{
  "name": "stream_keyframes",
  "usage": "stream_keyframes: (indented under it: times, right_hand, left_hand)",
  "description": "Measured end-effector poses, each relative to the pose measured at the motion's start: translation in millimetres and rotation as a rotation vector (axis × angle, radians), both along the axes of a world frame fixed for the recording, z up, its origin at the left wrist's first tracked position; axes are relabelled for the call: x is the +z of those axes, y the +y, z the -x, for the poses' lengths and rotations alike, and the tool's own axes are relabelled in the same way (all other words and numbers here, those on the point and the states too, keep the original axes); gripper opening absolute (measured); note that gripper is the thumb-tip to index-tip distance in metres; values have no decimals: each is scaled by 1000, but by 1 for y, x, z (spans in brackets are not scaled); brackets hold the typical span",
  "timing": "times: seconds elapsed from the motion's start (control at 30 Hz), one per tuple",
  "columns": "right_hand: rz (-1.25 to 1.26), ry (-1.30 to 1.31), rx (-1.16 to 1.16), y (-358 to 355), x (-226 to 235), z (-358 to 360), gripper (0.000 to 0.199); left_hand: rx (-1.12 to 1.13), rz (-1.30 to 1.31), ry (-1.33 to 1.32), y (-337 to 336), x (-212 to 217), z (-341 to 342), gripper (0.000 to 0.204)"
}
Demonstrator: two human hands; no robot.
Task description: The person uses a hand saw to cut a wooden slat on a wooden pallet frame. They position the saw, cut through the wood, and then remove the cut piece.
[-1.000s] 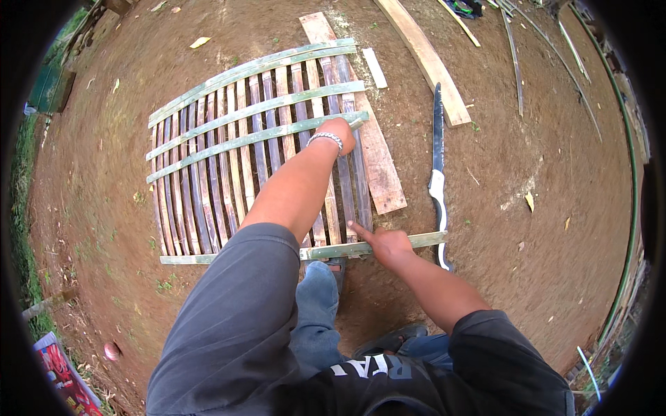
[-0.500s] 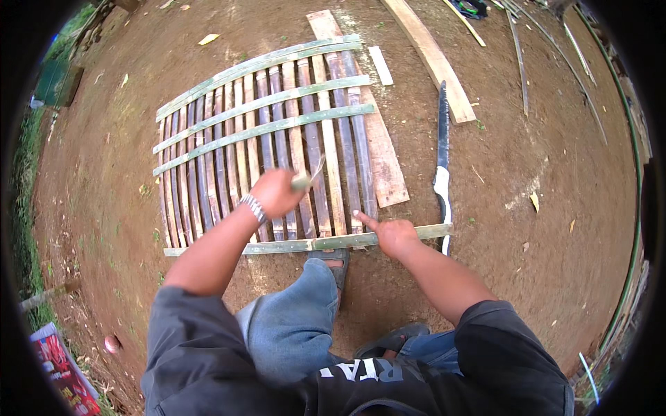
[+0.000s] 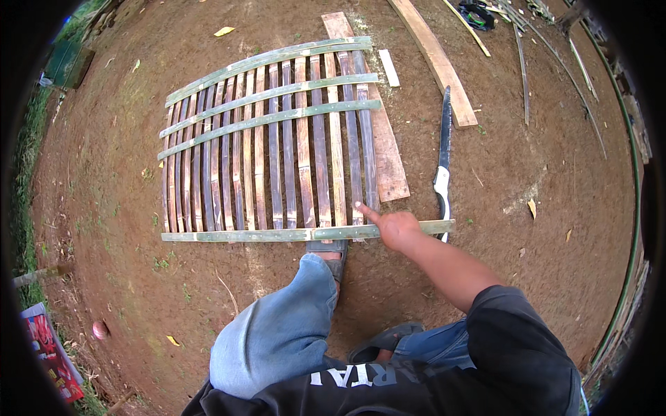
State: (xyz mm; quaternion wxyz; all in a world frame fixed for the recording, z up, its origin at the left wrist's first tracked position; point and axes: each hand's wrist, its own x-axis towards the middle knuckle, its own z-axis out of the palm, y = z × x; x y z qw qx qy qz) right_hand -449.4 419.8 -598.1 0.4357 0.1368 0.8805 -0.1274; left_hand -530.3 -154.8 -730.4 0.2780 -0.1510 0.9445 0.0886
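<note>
My right hand lies over the right end of the near green bamboo strip. Its index finger stretches onto the lower end of a dark bamboo slat, while the other fingers curl down at the strip, partly hidden. Many such slats stand side by side in a panel on the ground, crossed at the far side by several green strips. A sandalled foot rests under the near strip's middle. No part of my left hand shows.
Right of the panel lies a hand saw with a white and black handle. A board sits under the panel's right side. One long plank and a short pale piece lie beyond. Thin sticks are scattered at the far right.
My left hand, which held a pale greenish piece over the panel, has gone out of view. My right hand stays at the strip's right end. The view has shifted slightly.
</note>
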Motion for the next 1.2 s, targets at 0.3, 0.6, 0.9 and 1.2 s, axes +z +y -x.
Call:
stream_keyframes:
  times: [0.3,0.6,0.9,1.2]
  right_hand:
    - [-172,227,18,94,-1,16,92]
    - [-182,330,-135,102,-39,0,88]
    - [-363,556,-722,55,-41,-139,81]
    - [-361,400,-1149,10,-91,-198,67]
  left_hand:
    - [-144,-18,-31,38,-31,1,36]
    - [-226,-18,-18,54,-43,26,39]
    - [-351,-8,9,66,-46,38,42]
    - [-680,-319,129,189,16,96,55]
